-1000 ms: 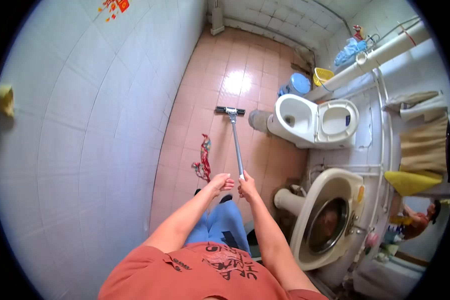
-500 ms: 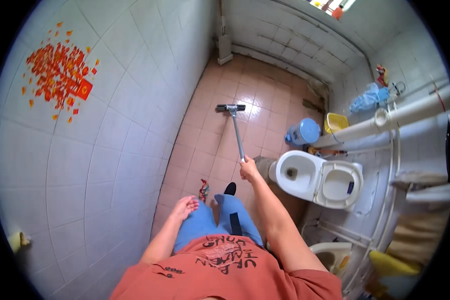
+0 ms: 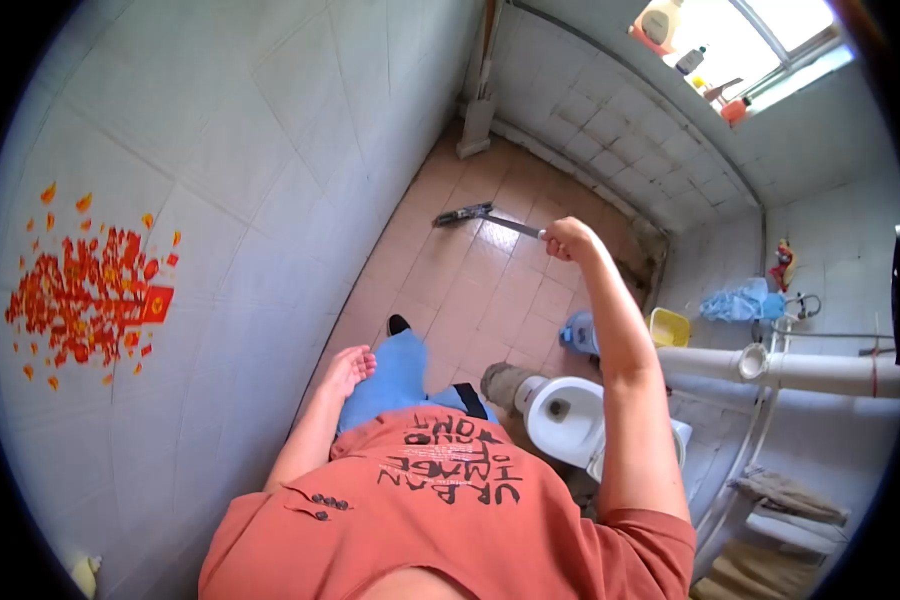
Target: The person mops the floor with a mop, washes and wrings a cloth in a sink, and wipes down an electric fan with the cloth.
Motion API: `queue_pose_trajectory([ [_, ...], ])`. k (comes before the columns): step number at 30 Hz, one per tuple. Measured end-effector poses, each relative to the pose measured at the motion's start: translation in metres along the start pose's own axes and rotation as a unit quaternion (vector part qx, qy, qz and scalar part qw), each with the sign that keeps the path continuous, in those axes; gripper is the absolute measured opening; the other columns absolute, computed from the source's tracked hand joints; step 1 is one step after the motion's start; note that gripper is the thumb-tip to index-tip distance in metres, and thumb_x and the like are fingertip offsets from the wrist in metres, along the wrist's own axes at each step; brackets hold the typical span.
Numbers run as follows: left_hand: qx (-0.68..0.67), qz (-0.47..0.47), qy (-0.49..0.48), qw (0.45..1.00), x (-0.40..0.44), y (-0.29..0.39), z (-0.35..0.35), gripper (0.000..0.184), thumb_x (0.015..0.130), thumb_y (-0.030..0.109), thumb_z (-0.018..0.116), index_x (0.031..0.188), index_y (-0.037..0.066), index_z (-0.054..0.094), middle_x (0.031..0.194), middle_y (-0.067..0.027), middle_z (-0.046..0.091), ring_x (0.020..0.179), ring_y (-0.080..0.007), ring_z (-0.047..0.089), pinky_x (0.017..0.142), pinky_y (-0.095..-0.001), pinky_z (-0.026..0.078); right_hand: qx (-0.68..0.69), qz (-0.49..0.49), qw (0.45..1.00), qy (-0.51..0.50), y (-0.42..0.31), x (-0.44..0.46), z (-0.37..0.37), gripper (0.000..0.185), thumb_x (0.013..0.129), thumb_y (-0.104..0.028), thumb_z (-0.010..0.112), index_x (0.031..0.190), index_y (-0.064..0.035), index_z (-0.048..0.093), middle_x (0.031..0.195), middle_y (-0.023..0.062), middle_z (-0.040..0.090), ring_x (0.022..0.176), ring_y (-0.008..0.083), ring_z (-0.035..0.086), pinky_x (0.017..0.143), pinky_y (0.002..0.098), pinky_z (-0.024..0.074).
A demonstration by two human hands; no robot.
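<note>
My right hand (image 3: 567, 240) is closed round the end of the grey handle of a long-handled floor brush (image 3: 515, 227). The brush's wide dark head (image 3: 463, 214) rests on the pink floor tiles, up and left of that hand. Whether the head carries bristles or a rubber edge is too small to tell. Near my left thigh, my left hand (image 3: 350, 369) hangs with its fingers loosely extended and nothing in it. One dark shoe (image 3: 398, 324) shows beyond the blue trousers.
To the right stand a white toilet (image 3: 568, 428), a blue bin (image 3: 577, 333) and a yellow basket (image 3: 673, 328). A white pipe (image 3: 810, 368) runs along the right wall. Tiled wall (image 3: 240, 230) borders the floor at left. Bottles (image 3: 690, 60) line the window sill.
My right hand has swung forward and to the right, and the brush handle now lies more sideways. The view has tilted up, showing more window. A foot has stepped forward at left.
</note>
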State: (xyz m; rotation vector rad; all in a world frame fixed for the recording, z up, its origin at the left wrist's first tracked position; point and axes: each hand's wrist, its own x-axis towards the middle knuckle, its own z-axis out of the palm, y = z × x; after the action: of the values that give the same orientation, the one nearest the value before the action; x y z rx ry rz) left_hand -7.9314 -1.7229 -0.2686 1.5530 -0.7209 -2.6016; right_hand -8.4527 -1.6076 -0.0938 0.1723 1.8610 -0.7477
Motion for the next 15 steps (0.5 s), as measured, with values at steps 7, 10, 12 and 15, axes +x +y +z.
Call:
queue_pose_trajectory([
  [7, -0.019, 0.054, -0.045, 0.997, 0.031, 0.082, 0.055, 0.027, 0.098, 0.019, 0.048, 0.117, 0.001, 0.054, 0.097, -0.0133, 0.063, 0.086, -0.0236, 0.064, 0.076, -0.0368, 0.055, -0.180, 0.090, 0.978, -0.053, -0.141, 0.025, -0.044, 0.016, 0.093, -0.016, 0.055, 0.086, -0.0027, 0.052, 0.063, 0.0028, 0.048, 0.046, 0.0050, 0.035, 0.039, 0.0188, 0.0266],
  [10, -0.055, 0.055, -0.024, 0.997, 0.029, 0.081, 0.066, 0.027, 0.097, 0.019, 0.049, 0.117, 0.002, 0.054, 0.098, -0.0134, 0.063, 0.087, -0.0235, 0.064, 0.077, -0.0370, 0.055, -0.210, 0.157, 0.963, -0.062, -0.198, 0.057, -0.043, 0.018, 0.090, -0.016, 0.058, 0.097, 0.0001, 0.056, 0.075, 0.0080, 0.058, 0.047, 0.0048, 0.039, 0.040, 0.0179, 0.0326],
  [12, -0.089, 0.073, -0.005, 0.993, 0.026, 0.068, 0.066, 0.028, 0.097, 0.020, 0.050, 0.117, 0.002, 0.054, 0.098, -0.0131, 0.064, 0.088, -0.0232, 0.064, 0.077, -0.0366, 0.054, -0.300, 0.108, 0.946, -0.059, -0.237, 0.066, -0.031, 0.020, 0.088, -0.015, 0.058, 0.099, 0.0007, 0.055, 0.082, 0.0125, 0.062, 0.047, 0.0054, 0.042, 0.040, 0.0179, 0.0346],
  [15, -0.163, 0.112, 0.029, 0.980, 0.020, 0.032, 0.064, 0.028, 0.097, 0.023, 0.052, 0.116, 0.003, 0.055, 0.097, -0.0122, 0.064, 0.088, -0.0223, 0.064, 0.078, -0.0357, 0.054, -0.448, 0.099, 0.889, -0.016, -0.311, 0.098, 0.005, 0.021, 0.088, -0.020, 0.054, 0.092, -0.0008, 0.061, 0.091, 0.0150, 0.069, 0.047, 0.0061, 0.051, 0.042, 0.0205, 0.0422],
])
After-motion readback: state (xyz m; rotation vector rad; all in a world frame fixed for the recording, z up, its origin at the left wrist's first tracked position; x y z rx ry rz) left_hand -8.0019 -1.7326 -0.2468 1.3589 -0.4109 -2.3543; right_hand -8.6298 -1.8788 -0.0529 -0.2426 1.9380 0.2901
